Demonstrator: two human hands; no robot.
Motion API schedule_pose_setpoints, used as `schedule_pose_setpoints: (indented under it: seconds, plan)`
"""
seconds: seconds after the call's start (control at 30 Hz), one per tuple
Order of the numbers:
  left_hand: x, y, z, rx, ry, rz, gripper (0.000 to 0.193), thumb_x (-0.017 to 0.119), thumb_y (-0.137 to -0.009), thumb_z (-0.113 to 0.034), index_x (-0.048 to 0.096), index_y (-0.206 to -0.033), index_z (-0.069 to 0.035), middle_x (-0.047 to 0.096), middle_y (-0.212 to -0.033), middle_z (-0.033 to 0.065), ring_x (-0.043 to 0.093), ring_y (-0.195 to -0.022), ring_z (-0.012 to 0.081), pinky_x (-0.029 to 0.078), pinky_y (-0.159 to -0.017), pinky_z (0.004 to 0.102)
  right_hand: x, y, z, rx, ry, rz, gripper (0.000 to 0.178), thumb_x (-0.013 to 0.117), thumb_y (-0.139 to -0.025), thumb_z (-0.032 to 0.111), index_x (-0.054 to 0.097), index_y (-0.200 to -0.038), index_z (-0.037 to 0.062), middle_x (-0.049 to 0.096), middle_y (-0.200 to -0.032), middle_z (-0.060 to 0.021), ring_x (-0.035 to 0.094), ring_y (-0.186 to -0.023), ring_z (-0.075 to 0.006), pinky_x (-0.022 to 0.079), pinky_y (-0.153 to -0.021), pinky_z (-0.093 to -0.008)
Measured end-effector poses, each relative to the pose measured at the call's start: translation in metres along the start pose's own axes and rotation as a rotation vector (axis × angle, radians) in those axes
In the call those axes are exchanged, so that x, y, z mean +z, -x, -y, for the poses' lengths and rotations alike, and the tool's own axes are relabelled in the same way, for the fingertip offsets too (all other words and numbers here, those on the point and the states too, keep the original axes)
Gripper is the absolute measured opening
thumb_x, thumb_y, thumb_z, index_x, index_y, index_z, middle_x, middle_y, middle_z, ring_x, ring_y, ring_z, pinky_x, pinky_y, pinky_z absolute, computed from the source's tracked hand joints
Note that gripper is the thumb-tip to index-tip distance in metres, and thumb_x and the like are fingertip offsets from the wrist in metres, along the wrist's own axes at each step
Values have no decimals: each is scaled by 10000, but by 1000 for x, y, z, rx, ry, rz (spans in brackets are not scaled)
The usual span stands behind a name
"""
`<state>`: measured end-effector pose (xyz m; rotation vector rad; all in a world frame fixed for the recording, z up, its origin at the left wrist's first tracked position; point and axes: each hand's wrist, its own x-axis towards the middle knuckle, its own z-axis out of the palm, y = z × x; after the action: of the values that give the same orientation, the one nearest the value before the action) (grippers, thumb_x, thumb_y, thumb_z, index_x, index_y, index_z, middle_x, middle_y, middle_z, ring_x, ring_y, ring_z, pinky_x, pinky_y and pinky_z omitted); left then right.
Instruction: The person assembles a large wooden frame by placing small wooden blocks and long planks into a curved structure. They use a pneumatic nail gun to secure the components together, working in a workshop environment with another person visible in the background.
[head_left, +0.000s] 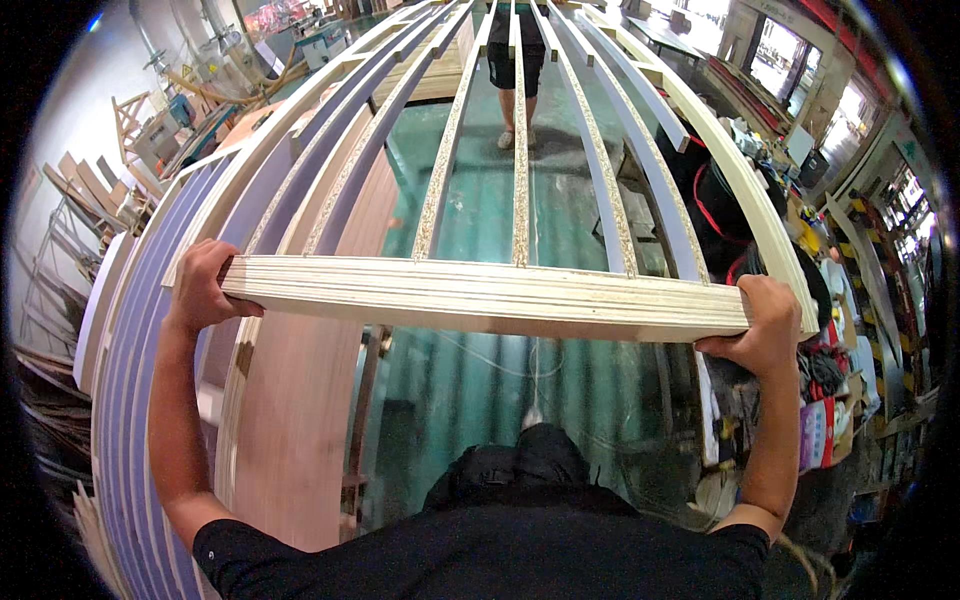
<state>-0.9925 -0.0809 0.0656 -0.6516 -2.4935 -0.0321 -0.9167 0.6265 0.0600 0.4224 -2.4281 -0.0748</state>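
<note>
A long wooden door frame spans the view, with pale side rails and several particle-board strips point(520, 190) running away from me. Its near end is a thick layered plywood rail point(480, 298), held up in front of my body. At the rail's left corner, my left hand point(208, 287) is closed round the wood, thumb underneath. My right hand point(755, 322) grips the right corner in the same way, fingers over the top and thumb below. Beyond the far end stands another person point(513, 75) in dark shorts; that person's hands cannot be made out.
To the left, a stack of similar frames point(150, 350) lies beside a wooden panel point(290, 430). Along the right are bags point(818, 432), tools and a black round container point(712, 205). A hose or cord runs over the green floor point(460, 400). Machines stand at the far left.
</note>
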Motion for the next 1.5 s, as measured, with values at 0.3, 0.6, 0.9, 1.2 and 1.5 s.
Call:
schedule_pose_setpoints:
  seconds: [0.3,0.6,0.9,1.2,1.5]
  plan:
    - [109,-186,56,-6,2,54,776,958,-416,-613,650,-841,-42,647,-782,123,645,-772,349,501,-713,441,143,-146,-109,-7,-9,-37,923,721,-506,924,504,-754,61,539,-727,-120,571,-701,-349,419,-660,-474]
    - [222,-399,126,-18,38,67,727,968,-428,-542,652,-863,-53,641,-795,107,636,-786,341,496,-730,433,285,-328,-234,-31,9,-68,918,752,-495,896,494,-758,56,510,-719,-130,546,-675,-365,407,-639,-460]
    - [374,-574,231,-23,63,71,712,960,-446,-576,670,-841,-59,653,-785,106,650,-800,341,512,-736,444,441,-507,-317,16,-20,70,841,844,-471,712,598,-877,17,612,-825,-183,602,-804,-433,468,-725,-492]
    - [553,-732,355,-23,102,167,713,896,-529,-688,648,-834,-92,647,-788,101,649,-784,349,506,-689,451,635,-678,-381,-57,-21,65,897,739,-529,867,542,-796,33,525,-723,-150,546,-697,-385,395,-643,-469]
    - [692,-889,475,-74,32,285,759,863,-513,-745,693,-908,-120,659,-849,45,637,-857,275,446,-739,406,816,-837,-421,-7,-97,146,853,808,-503,779,586,-863,39,557,-797,-130,567,-780,-367,409,-712,-450]
